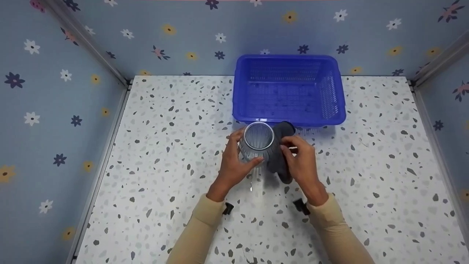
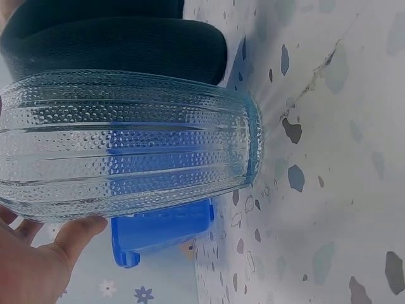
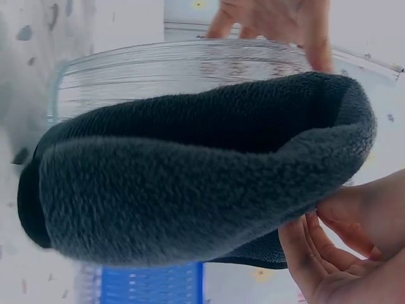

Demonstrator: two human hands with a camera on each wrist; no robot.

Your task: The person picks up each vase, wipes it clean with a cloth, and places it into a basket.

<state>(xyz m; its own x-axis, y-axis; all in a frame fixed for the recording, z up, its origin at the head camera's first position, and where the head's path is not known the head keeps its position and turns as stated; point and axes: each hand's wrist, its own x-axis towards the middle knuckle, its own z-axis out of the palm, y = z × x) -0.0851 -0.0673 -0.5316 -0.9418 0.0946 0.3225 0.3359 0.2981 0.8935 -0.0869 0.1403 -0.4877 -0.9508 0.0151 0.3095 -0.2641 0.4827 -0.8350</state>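
Observation:
A clear ribbed glass vase (image 1: 258, 141) stands upright on the speckled table, its round mouth facing up. My left hand (image 1: 236, 161) grips it from the left, thumb at the near side and fingers round the far side. Close against the vase's right side hangs a dark grey fuzzy cloth (image 1: 281, 161), folded over on itself. My right hand (image 1: 301, 159) pinches the cloth between thumb and fingers. In the left wrist view the dimpled glass vase (image 2: 139, 139) shows its base on the table. The right wrist view has the cloth (image 3: 190, 183) covering part of the glass.
A blue plastic basket (image 1: 289, 119) with slotted sides stands just behind the vase, by the back wall. Flowered panels (image 1: 176, 40) enclose the table (image 1: 154, 154) at the back and both sides. Small black clips (image 1: 228, 208) show at both wrists.

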